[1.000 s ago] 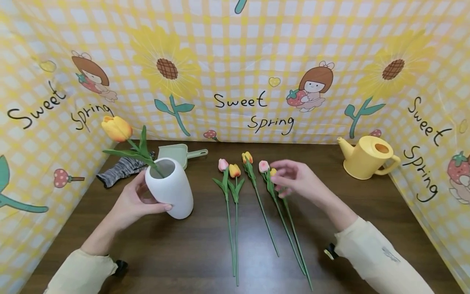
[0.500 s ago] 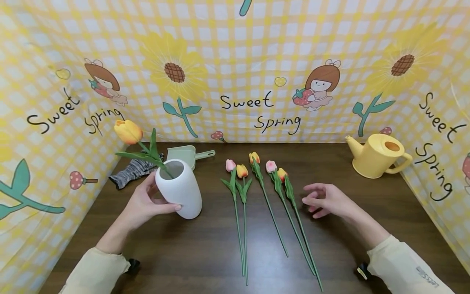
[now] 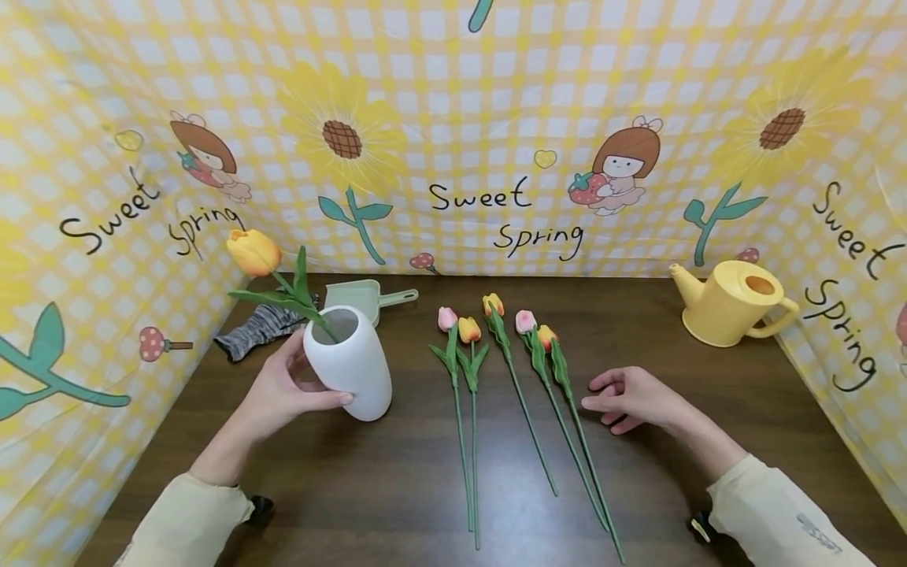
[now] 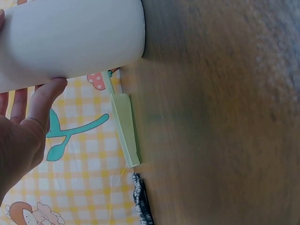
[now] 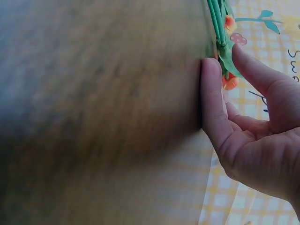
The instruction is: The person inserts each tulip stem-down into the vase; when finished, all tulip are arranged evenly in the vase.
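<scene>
Vase, location: the white vase [image 3: 357, 376] is at the left of the dark wooden table [image 3: 531, 524], in the left hand [image 3: 276, 398].
Vase, long axis: near vertical, mouth up; in the head view the top leans left. Whether the base sits flat cannot be determined.
Left hand, fingers: wrapped around the side of the vase, thumb across the near face.
Vase tulip: one yellow-orange tulip [image 3: 288, 301] is seated in the mouth; its stem slants up and left, blossom outside the rim.
Loose tulips, location: five, lying on the table between the vase and the right hand [image 3: 631, 400].
Loose tulips, direction: blossoms toward the rear cloth [image 3: 397, 47], bare stem ends toward the person.
Left pair, axis: left pink tulip [image 3: 453, 364] and left orange tulip [image 3: 472, 376], side by side, running almost straight front to back.
Centre unit, axis: middle tulip [image 3: 500, 335], stem end slanting to the right.
Right pair, axis: right pink tulip [image 3: 538, 358] and right orange tulip [image 3: 560, 370], same slant, close together.
Right hand, fingers: loosely bent, thumb apart, gripping nothing; just right of the right pair. Contact with the table cannot be determined.
Watering can: yellow watering can [image 3: 726, 309], right rear, spout left.
Dustpan: pale green dustpan [image 3: 353, 296], behind the vase, handle right.
</scene>
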The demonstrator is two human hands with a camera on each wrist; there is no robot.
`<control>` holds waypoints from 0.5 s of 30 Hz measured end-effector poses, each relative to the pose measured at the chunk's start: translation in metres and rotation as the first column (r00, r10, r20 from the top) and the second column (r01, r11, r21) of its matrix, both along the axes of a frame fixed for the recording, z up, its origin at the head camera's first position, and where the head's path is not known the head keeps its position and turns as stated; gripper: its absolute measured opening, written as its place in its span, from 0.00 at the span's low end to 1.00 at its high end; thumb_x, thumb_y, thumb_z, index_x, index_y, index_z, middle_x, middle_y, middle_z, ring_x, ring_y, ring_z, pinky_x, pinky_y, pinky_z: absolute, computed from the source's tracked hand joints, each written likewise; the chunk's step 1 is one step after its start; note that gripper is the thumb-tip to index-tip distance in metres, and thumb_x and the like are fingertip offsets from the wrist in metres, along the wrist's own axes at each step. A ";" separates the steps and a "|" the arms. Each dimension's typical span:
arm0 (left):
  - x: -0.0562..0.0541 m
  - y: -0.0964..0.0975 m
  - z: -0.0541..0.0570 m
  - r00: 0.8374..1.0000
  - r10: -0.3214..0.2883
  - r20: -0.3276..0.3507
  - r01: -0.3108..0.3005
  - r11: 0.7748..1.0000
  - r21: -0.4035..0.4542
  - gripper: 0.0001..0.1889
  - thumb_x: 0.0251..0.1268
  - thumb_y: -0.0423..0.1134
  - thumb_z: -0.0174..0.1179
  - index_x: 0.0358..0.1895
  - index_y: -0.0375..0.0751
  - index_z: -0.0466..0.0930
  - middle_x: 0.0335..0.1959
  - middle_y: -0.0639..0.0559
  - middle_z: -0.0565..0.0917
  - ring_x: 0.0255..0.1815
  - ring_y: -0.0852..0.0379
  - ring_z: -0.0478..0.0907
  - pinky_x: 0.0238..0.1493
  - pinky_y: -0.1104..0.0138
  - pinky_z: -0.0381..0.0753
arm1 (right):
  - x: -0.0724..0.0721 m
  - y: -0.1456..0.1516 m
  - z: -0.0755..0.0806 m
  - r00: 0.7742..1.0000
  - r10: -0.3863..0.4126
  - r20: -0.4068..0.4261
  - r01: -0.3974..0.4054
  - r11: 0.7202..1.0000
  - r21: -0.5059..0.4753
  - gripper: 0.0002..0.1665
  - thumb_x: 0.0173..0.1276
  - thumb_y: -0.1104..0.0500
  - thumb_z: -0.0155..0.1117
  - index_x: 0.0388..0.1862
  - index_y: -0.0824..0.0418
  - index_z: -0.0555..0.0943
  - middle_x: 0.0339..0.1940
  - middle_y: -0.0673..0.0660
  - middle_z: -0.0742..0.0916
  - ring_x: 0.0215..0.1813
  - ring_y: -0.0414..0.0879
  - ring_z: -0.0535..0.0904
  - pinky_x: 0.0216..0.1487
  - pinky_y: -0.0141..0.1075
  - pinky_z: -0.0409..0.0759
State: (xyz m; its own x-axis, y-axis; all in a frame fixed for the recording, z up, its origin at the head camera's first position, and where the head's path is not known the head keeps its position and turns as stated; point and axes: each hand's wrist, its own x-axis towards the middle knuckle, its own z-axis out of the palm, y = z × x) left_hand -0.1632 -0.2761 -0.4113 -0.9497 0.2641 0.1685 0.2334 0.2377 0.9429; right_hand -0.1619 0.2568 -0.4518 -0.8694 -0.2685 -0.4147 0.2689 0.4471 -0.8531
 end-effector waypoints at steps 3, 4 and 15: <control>0.000 -0.001 0.001 1.000 0.005 -0.001 -0.005 1.000 -0.006 0.49 0.42 0.23 0.80 0.71 0.48 0.66 0.62 0.46 0.76 0.60 0.52 0.77 0.45 0.58 0.89 | -0.002 -0.005 -0.002 1.000 -0.008 0.003 0.008 1.000 0.030 0.34 0.64 0.52 0.77 0.58 0.73 0.76 0.33 0.58 0.86 0.32 0.50 0.85 0.31 0.45 0.89; 0.001 -0.001 0.000 1.000 0.006 0.000 -0.006 1.000 -0.007 0.49 0.42 0.23 0.80 0.71 0.48 0.66 0.62 0.46 0.76 0.60 0.52 0.77 0.45 0.58 0.89 | -0.002 -0.006 -0.002 1.000 -0.014 0.005 0.013 0.999 0.040 0.33 0.63 0.51 0.78 0.57 0.73 0.76 0.33 0.58 0.85 0.31 0.50 0.85 0.30 0.44 0.89; 0.003 0.000 0.001 1.000 0.011 0.016 -0.011 1.000 0.000 0.48 0.43 0.24 0.80 0.71 0.48 0.66 0.62 0.46 0.76 0.60 0.52 0.77 0.46 0.58 0.88 | -0.003 -0.018 -0.002 0.999 -0.030 0.024 0.028 0.996 0.087 0.29 0.61 0.51 0.79 0.49 0.71 0.80 0.28 0.57 0.87 0.26 0.48 0.85 0.27 0.44 0.89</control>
